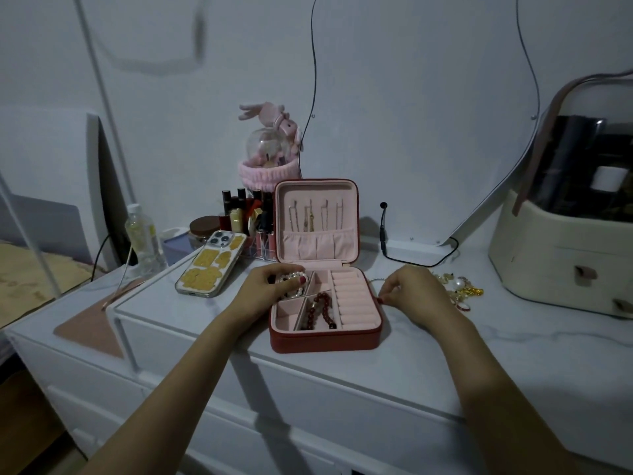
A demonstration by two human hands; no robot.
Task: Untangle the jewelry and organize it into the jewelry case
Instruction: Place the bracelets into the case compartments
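So the case (325, 303) sits open dead centre on the bench (445, 354), lid up at 12 o'clock with a few chains already hung in it. Left hand (270, 289) is over the back-left compartment, fingers curled round a pearl bracelet (291, 279) that looks about to be tucked in there. A red bead bracelet (320, 310) already lies in the middle compartment, running roughly 12 to 6. Right hand (407, 293) is at the case's right edge, about 3 o'clock from it, fingertips pinched together; can't tell if it's holding a thin chain or just touching the rim, too small to see. The bit that matters: the leftover tangle (459, 289) of gold and pearl stuff is on the bench just past the right hand, further out at 3 o'clock. So the right hand is way nearer to it, and I'd guess it grabs next while the left finishes the pearls.
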